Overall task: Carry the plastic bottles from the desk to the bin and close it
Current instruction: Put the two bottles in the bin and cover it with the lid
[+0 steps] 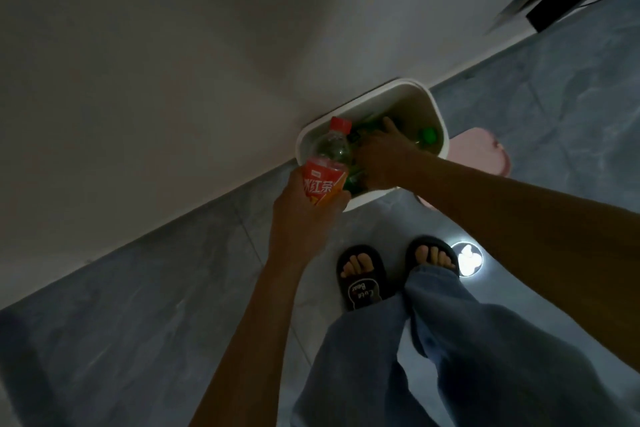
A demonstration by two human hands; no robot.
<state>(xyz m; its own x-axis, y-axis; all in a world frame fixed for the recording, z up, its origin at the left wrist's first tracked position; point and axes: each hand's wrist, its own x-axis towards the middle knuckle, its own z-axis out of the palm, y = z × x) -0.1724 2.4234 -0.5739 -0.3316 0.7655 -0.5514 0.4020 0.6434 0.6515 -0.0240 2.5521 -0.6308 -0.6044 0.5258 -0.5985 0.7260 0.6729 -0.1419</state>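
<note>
Left hand [304,215] wrapped around red-capped bottle [327,163], held just above open bin [434,107]. Right hand [381,152] reaches inside among green bottles [426,137]; its grip can't be made out.

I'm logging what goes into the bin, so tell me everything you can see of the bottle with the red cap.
The bottle is clear plastic with a red screw cap on and an orange-red label bearing white Chinese characters. It looks empty or nearly so. The left hand grips it around the labelled lower body, holding it cap up and away, over the near-left rim of the open white bin. Nothing else visibly touches it.
</note>
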